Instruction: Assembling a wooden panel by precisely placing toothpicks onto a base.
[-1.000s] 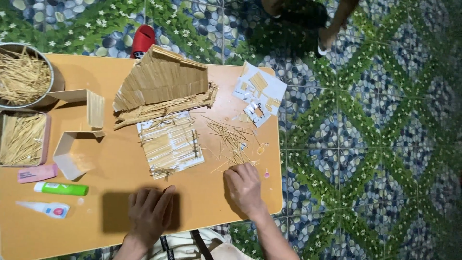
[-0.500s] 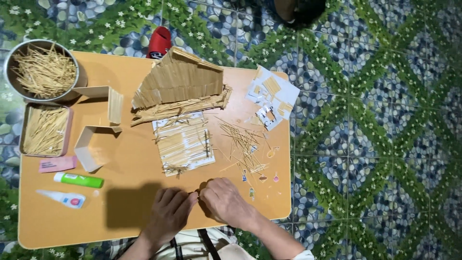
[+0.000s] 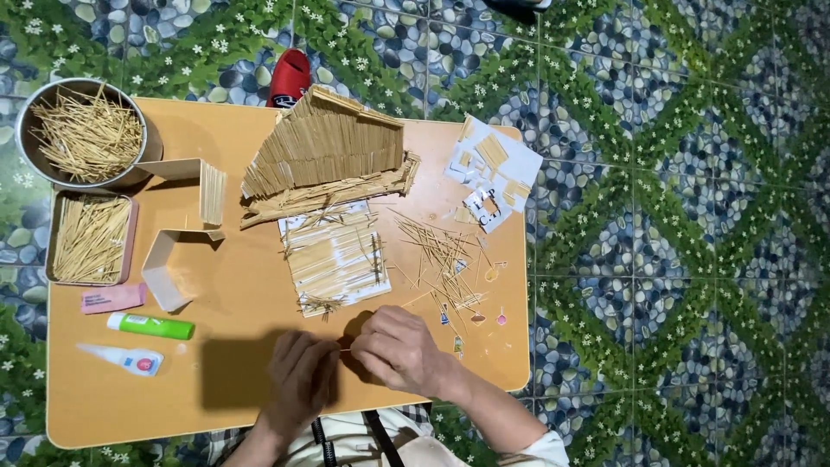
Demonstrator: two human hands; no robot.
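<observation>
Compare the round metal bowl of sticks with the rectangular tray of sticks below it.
The round metal bowl is circular with grey walls; the rectangular tray is boxy with a pinkish rim. In the bowl the thin sticks lie jumbled, some poking over the rim; in the tray the sticks lie roughly parallel and inside the rim. Both sit at the left edge of the orange table, holding pale thin sticks.

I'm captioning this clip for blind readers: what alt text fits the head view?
A person's left hand and right hand meet over an orange table, pinching a thin stick between them. Behind lie a stick-built model roof, loose sticks and a green glue tube.
</observation>
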